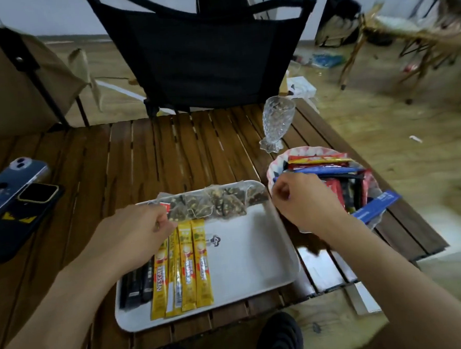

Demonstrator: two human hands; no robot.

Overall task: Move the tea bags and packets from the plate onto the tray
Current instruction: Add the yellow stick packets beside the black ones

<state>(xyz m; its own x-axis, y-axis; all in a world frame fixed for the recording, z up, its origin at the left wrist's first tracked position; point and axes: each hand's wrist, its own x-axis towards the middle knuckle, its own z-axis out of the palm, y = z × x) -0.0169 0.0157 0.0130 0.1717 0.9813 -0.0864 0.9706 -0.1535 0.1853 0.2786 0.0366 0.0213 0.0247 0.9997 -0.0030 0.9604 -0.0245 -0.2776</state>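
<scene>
Slatted wooden table (168, 151) fills the view, with a black folding chair (203, 54) close behind its far edge. A white tray (256, 253) lies near the front edge. Its right half is bare, and its left half holds black sticks (136, 282) beside yellow coffee sticks (187, 263), with tea bags (220, 202) in a row along the far rim. The plate (274, 166) sits just beside the tray's far right corner, close to the table's right edge, piled with red packets (317, 158). A second blue stick (377, 205) overhangs its near right rim. A ribbed glass (276, 123) stands just behind the plate. Two phones (19, 222) lie well apart to the left.

The left hand (135, 228) reaches over the tray's left side, fingers curled with the tips at the leftmost tea bag; whether they pinch it I cannot tell. The right hand (303, 199) hovers over the plate's left rim, knuckles up, fingers curled round the near end of a blue packet (331, 171) lying across the pile.
</scene>
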